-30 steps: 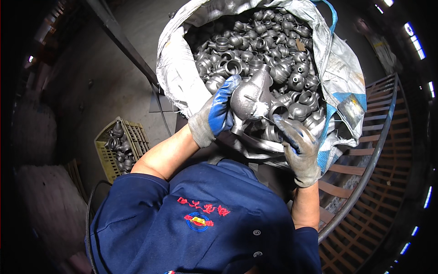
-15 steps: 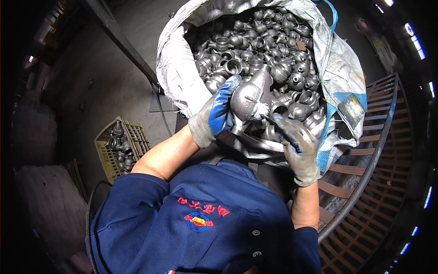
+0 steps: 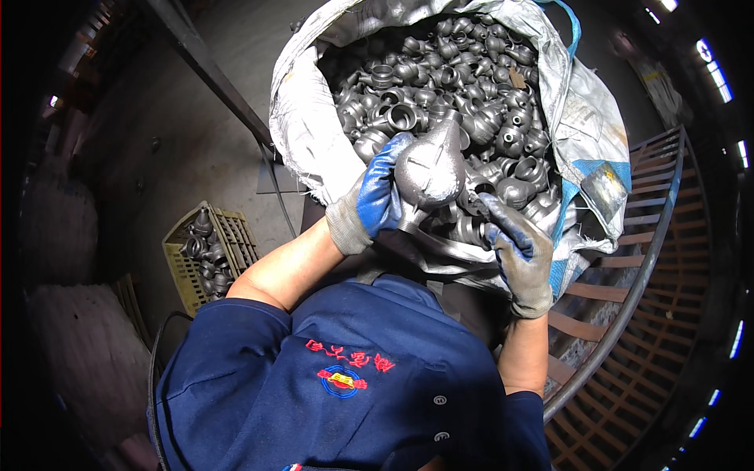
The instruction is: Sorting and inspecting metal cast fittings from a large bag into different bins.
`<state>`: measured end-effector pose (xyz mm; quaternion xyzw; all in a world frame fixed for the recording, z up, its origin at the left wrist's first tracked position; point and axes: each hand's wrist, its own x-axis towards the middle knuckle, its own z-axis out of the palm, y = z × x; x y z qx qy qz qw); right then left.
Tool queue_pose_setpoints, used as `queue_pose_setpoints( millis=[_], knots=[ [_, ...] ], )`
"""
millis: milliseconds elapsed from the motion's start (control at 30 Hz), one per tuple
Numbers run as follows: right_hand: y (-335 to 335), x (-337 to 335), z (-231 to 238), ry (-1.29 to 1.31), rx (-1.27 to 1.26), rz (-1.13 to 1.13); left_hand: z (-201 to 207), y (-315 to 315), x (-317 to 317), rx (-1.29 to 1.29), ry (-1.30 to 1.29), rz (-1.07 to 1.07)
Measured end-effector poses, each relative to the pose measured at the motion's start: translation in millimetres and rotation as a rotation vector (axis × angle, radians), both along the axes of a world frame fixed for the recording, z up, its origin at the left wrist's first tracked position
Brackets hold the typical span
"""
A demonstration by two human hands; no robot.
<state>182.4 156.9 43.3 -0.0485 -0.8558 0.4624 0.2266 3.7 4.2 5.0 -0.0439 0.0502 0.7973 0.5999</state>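
My left hand (image 3: 378, 188), in a grey glove with blue coating, is closed around a grey metal casting (image 3: 430, 169). The casting has a round body narrowing to a neck that points away from me, and a seam and lighter patches mark its face. To its right is my right hand (image 3: 518, 255), gloved the same way and apart from the casting. Its index finger stretches forward while the other fingers curl in; whatever they may grip is hidden. Below both hands opens a large white woven sack (image 3: 314, 118), holding many similar castings (image 3: 471, 71).
At the left on the floor stands a yellow plastic crate (image 3: 242, 235) with castings inside. A dark metal post (image 3: 212, 71) slants down behind it, beside a cable (image 3: 284, 206). To the right curves a slatted metal frame (image 3: 628, 306), close to the sack.
The held casting has turned in my left hand, so its broad face shows more. My right hand has drawn slightly away from it, toward the right.
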Motion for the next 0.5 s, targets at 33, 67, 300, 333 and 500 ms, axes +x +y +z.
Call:
queue_pose_setpoints(
  millis=[33,67,300,333,500],
  knots=[
    [2.9,-1.1,-3.9,-0.002,0.009,0.001,0.7,0.1,1.0,-0.001,-0.020,0.002],
    [5.3,-1.1,-7.8,-0.004,0.017,0.001,1.1,0.3,1.8,-0.002,-0.041,0.004],
    [-1.3,2.9,2.9,-0.036,-0.864,0.056,0.5,2.0,2.0,0.008,0.090,-0.086],
    [1.1,-6.4,3.3,0.059,-0.919,0.051,1.3,3.2,2.8,0.008,0.089,-0.090],
    [8.6,-33.6,0.3,-0.027,-1.000,-0.019,-0.8,21.7,24.4,-0.031,0.228,-0.266]
  ],
)
